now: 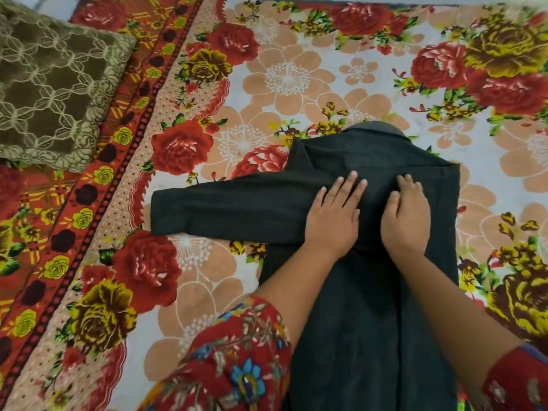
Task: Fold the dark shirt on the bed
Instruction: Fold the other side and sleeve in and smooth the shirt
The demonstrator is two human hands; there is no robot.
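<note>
The dark shirt (364,307) was laid on the floral bed (267,84), collar away, one sleeve (222,212) stretched leftward. The left hand (333,218) was pressed flat on it, fingers straight and slightly spread; the right hand (406,221) was rested beside, fingers together, nothing gripped.

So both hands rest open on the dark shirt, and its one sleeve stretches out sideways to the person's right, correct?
Not quite. The head view shows the sleeve of the dark shirt stretching out to the person's left, across the floral bedsheet. The rest stands: the left hand and the right hand both rest open on the shirt.
</note>
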